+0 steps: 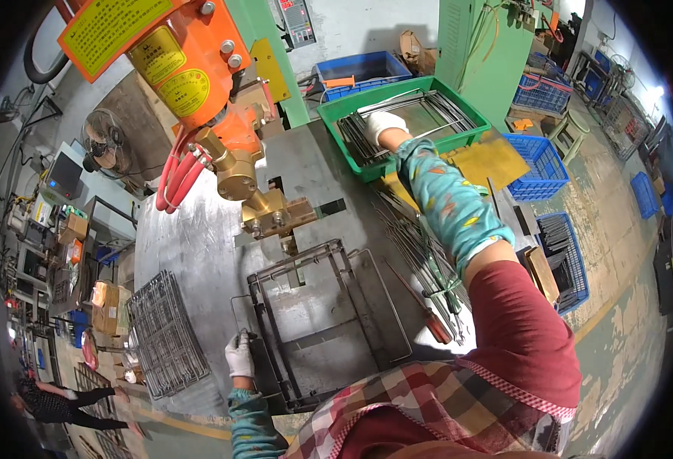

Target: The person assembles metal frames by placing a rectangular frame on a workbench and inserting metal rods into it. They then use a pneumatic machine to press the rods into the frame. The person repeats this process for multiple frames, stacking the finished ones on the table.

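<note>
My gloved right hand (386,126) reaches into a green bin (351,164) at the far side, over a stack of thin metal wire frames (447,111). Its fingertips are hidden, so its grip does not show. Near me, my gloved left hand (239,356) is closed at the left side of a dark rectangular metal fixture (271,340), pinching a thin wire frame (386,298) that lies across it. The fixture rests flat on the steel table (168,237), in front of the brass head (238,180) of an orange machine (221,65).
A stack of wire grids (166,336) lies at the table's left. On the right are bundled metal rods (420,249), a screwdriver (436,325) and blue baskets (539,164). A green machine column (470,57) rises behind. A person (68,402) stands at far left.
</note>
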Motion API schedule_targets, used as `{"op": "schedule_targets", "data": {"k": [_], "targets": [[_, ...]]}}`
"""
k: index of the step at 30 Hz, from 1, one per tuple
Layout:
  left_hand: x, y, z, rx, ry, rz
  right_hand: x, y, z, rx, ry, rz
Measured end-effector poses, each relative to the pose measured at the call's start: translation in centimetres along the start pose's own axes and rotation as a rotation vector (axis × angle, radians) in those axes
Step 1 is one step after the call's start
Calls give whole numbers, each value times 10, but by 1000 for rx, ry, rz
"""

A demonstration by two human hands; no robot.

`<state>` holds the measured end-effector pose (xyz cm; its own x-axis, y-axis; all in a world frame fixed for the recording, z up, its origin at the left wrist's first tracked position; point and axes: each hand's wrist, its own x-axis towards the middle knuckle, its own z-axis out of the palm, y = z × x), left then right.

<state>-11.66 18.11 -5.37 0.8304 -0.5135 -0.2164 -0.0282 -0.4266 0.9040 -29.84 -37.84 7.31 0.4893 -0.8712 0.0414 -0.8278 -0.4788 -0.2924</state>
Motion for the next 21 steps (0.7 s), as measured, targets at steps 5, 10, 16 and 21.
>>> {"op": "schedule_targets", "data": {"k": [5,10,16,21], "targets": [[1,0,2,94,16,96,-14,-16,39,1,-146,-11],[-1,3,1,88,2,123,-6,-19,62,-95,-102,19],[-2,6,3,74,-24,70,-20,-25,19,-153,-105,-13],[1,-10,1,58,1,69,-16,-18,-31,-58,105,83]]}}
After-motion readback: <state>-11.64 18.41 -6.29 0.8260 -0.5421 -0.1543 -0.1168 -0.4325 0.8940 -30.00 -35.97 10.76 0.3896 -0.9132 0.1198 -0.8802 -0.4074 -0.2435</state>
